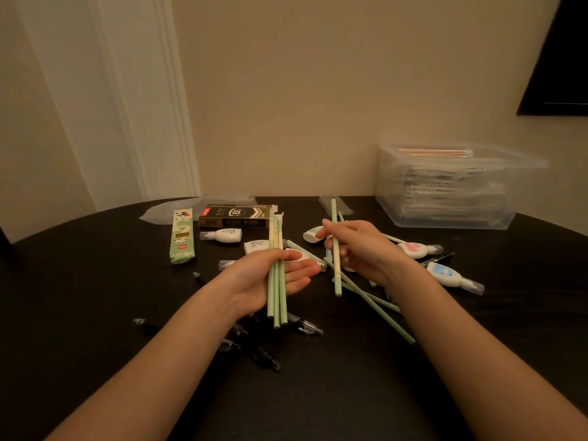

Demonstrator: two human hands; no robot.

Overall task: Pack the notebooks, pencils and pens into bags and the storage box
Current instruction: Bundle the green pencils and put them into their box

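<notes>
My left hand (270, 281) holds a small bundle of pale green pencils (277, 300) upright above the dark table, thumb across them. To its right, my right hand (356, 246) pinches a single green pencil (335, 275), also near upright. More green pencils (378, 308) lie crossed on the table under the right hand. Black pens (254, 345) lie scattered near my left forearm. The clear storage box (451, 189) stands at the back right with packed items inside.
A green pencil carton (182, 235) and a black pen box (237, 216) lie at the back left, with clear plastic bags (178, 208) behind them. Several correction tapes (451, 276) and a small white bottle (222, 234) lie around. The dark round table (95, 281) curves away at left.
</notes>
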